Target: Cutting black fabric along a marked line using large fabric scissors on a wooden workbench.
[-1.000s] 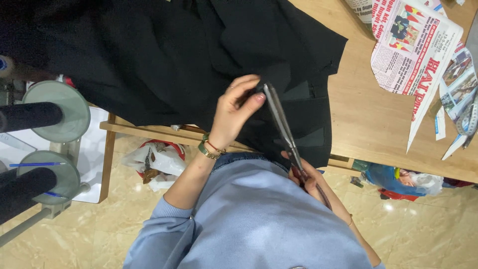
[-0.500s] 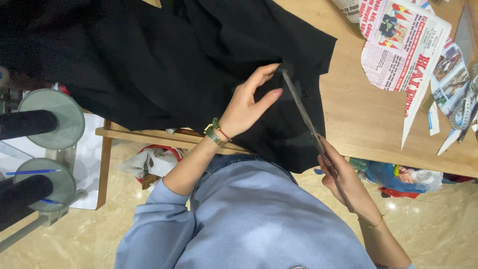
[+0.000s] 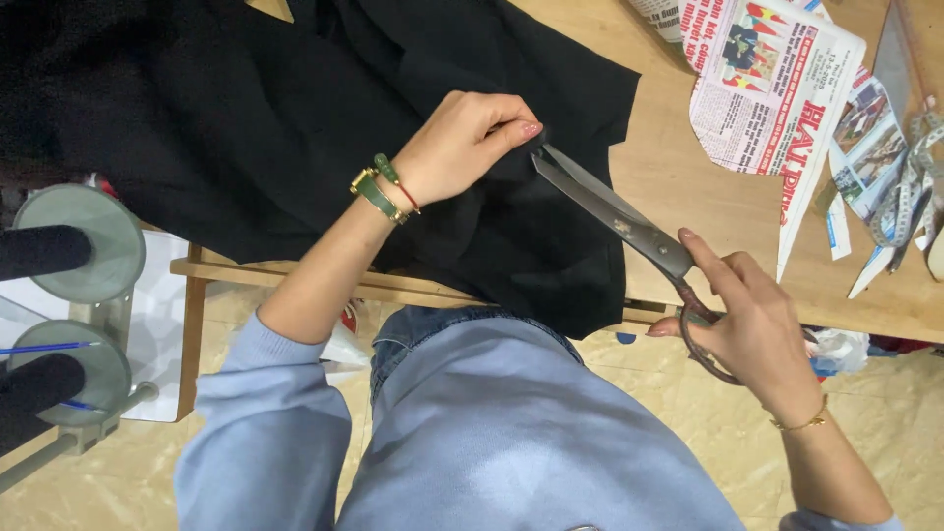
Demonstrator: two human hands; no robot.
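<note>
The black fabric (image 3: 295, 128) ran off the top and left edges, so its full spread could not be told, and it covered most of the worktop (image 3: 688, 216) beneath it. The tips of the scissors (image 3: 610, 211) were lost against the dark cloth under the left hand (image 3: 457, 143), whose fingers (image 3: 511, 123) curled over and hid what they pinched, while the right hand (image 3: 752, 320) covered the handle loops. The newspaper pieces (image 3: 777, 88) and the measuring tape (image 3: 910, 187) were cut off by the top and right edges.
</note>
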